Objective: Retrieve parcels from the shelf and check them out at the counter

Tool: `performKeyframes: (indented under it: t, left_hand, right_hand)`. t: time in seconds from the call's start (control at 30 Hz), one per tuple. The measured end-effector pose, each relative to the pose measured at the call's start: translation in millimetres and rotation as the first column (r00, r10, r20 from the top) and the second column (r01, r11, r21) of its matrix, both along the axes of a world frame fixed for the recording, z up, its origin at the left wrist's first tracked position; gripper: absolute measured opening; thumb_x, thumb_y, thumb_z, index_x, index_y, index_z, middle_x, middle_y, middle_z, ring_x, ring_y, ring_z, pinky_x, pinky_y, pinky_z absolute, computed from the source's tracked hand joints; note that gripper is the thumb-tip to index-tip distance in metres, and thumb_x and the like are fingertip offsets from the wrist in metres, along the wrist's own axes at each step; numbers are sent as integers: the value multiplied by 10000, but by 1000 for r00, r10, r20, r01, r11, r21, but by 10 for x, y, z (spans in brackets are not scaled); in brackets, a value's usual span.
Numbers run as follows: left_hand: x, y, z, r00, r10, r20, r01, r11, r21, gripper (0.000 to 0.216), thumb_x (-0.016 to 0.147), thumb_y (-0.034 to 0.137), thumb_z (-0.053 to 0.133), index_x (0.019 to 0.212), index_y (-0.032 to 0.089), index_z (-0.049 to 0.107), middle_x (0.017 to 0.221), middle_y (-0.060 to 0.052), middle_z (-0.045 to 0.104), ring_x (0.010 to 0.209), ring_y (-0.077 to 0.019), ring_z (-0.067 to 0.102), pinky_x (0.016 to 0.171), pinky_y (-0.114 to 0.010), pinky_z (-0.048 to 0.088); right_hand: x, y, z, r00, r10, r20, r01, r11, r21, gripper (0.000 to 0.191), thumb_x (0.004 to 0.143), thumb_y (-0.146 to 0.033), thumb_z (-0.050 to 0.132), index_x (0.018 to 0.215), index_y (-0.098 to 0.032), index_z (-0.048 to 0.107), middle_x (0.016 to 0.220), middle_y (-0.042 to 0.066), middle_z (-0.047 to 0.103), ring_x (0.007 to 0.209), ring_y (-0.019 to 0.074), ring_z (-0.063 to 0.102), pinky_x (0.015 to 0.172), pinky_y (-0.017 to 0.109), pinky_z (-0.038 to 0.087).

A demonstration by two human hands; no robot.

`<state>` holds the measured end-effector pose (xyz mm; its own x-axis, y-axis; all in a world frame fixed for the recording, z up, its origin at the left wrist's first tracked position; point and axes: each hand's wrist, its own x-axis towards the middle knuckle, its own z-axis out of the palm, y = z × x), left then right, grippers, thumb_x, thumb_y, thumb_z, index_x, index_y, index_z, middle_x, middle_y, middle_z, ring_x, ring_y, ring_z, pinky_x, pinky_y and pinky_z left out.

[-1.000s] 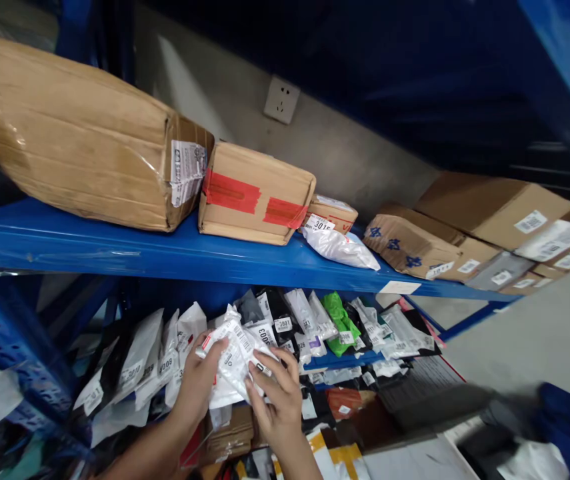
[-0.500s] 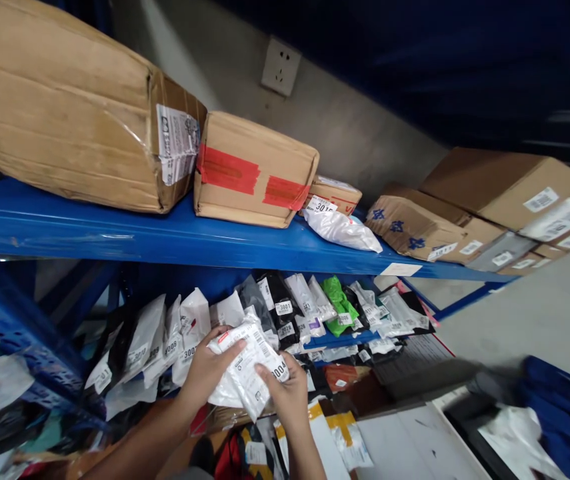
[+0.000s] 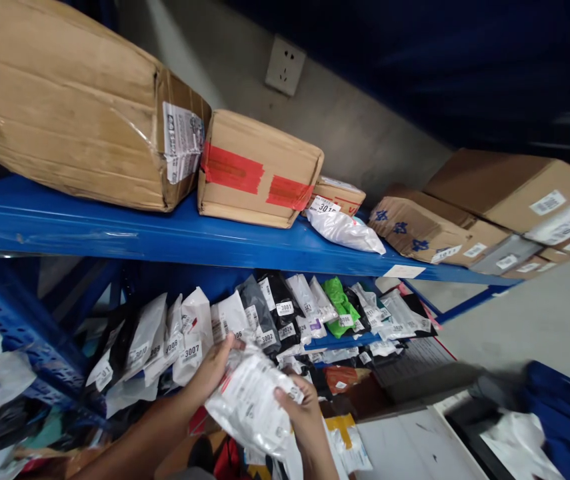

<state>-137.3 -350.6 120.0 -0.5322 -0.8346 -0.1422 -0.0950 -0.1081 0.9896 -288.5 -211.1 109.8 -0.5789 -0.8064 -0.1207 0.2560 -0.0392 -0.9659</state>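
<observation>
Between my two hands is a white plastic mailer bag [image 3: 252,403] with a printed label, blurred by motion. My left hand [image 3: 219,363] grips its upper left edge, fingers behind it. On the right side my right hand [image 3: 301,407] pinches the bag, thumb on top over the label. Just beyond my hands, numbered parcels stand in a row on the lower shelf: a white bag marked 3007 [image 3: 192,337], a white bag ending in 06 [image 3: 229,313], a dark grey bag marked 3002 [image 3: 259,320] and a black bag marked 3001 [image 3: 279,297].
A blue upper shelf [image 3: 115,233] carries a large carton [image 3: 65,100], a box with red tape [image 3: 259,170] and several boxes [image 3: 505,187] at right. A green bag [image 3: 339,307] stands farther along the lower shelf. A yellow-taped parcel [image 3: 347,440] lies below.
The held mailer has dropped lower and tilted, uncovering the 3002 and 06 parcels behind it. My left hand has shifted slightly right, my right hand slightly right and down.
</observation>
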Motion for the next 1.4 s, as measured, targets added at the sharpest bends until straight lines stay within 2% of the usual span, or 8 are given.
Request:
performKeyframes:
  t: [0.13, 0.3, 0.53, 0.77, 0.9, 1.03, 1.13, 1.4]
  left_hand:
    - [-106, 97, -299, 985, -168, 37, 171, 978, -121, 656, 750, 789, 212, 567, 204, 447, 547, -34, 576, 549, -171, 537, 553, -292, 462]
    - [-331, -113, -306, 928, -287, 239, 361, 852, -379, 417, 884, 492, 336, 978, 189, 608, 942, -61, 679, 902, -192, 608, 838, -326, 472]
    - [-523, -610, -205, 735, -13, 678, 549, 597, -584, 278, 624, 114, 689, 899, 153, 673, 1044, -122, 650, 1178, -328, 460, 1114, -563, 106]
    - [-151, -464, -176, 611, 234, 756, 543, 571, -616, 253, 754, 164, 581, 999, 130, 632, 1098, -118, 610, 1115, -270, 509, 990, -386, 398]
    - [-140, -411, -181, 544, 289, 788, 559, 575, -597, 248, 794, 121, 509, 1007, 110, 637, 1086, -131, 625, 1118, -267, 529, 1068, -429, 321]
    - [-440, -513, -176, 492, 230, 840, 663, 526, -533, 317, 853, 65, 390, 1005, 66, 667, 1011, -159, 671, 1033, -235, 594, 1121, -431, 222]
    - [-738, -628, -231, 463, 136, 876, 739, 486, -466, 206, 814, 252, 590, 928, 108, 685, 985, -113, 684, 984, -217, 606, 1062, -408, 314]
    - [-989, -653, -390, 397, 184, 899, 692, 583, -425, 347, 788, 389, 635, 1025, 136, 623, 1225, -104, 569, 1182, -264, 475, 1035, -513, 306]
  right_hand:
    - [72, 6, -214, 996, 77, 37, -78, 997, 13, 383, 466, -335, 870, 789, -204, 710, 1126, 102, 685, 1086, 298, 595, 956, 428, 432]
    - [3, 194, -425, 942, 147, 302, -182, 979, 90, 417, 488, -361, 860, 804, -214, 633, 750, 19, 708, 687, 216, 650, 696, 372, 505]
    - [-172, 126, -441, 994, -99, -54, 106, 987, 123, 342, 625, -427, 763, 653, -198, 510, 584, -34, 584, 554, 136, 515, 564, 252, 433]
    - [149, -945, -587, 857, -321, -403, 350, 937, -1, 364, 658, -540, 657, 637, -206, 515, 603, -14, 554, 628, 187, 522, 659, 320, 446]
    - [216, -1293, -652, 821, -416, -392, 438, 898, -37, 398, 652, -590, 625, 678, -204, 530, 670, 23, 584, 680, 216, 533, 719, 366, 433]
    - [-8, -1183, -595, 799, -513, -313, 538, 843, -7, 386, 628, -552, 661, 728, -205, 523, 703, 18, 577, 713, 212, 532, 716, 354, 427]
    - [-249, -1022, -557, 831, -522, -190, 538, 843, 35, 387, 601, -524, 689, 735, -205, 517, 686, 5, 587, 690, 198, 554, 663, 327, 454]
    - [-608, -717, -566, 862, -458, 218, 458, 887, 54, 395, 554, -400, 734, 852, -225, 543, 740, 9, 696, 709, 207, 668, 653, 330, 534]
